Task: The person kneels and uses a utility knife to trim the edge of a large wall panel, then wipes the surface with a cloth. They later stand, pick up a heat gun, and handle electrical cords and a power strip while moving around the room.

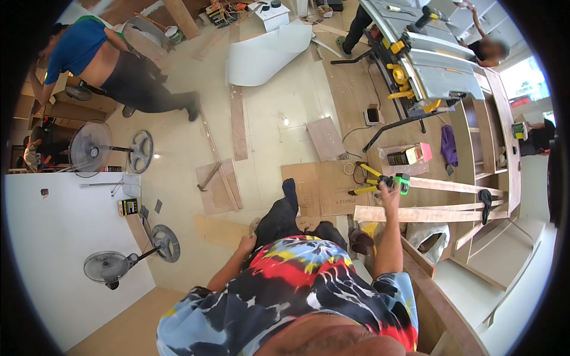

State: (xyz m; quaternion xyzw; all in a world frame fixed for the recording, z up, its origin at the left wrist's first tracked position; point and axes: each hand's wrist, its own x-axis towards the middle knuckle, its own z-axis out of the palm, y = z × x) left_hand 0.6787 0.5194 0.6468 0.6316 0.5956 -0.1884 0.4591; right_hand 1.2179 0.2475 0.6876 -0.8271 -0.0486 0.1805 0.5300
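My right hand [389, 194] is closed at a green and black device [401, 183], which looks like a laser level. Yellow tripod legs [369, 173] spread out from it to the left; whether their feet bear on the floor is hard to tell. By my left thigh, my left hand [246, 243] has its fingers curled, with something small and clear-looking at their tips. Behind that hand a pale plywood strip [219, 229] lies on the floor. Flattened cardboard [323, 190] is spread beside my feet, left of the tripod.
Long boards [409, 214] run right toward an open wooden cabinet frame [475, 136]. A table saw [436, 65] on a stand occupies the far right, with people around it. A hammer [209, 177] rests on a board. Fans [107, 267] stand left, where a person in blue [89, 50] bends.
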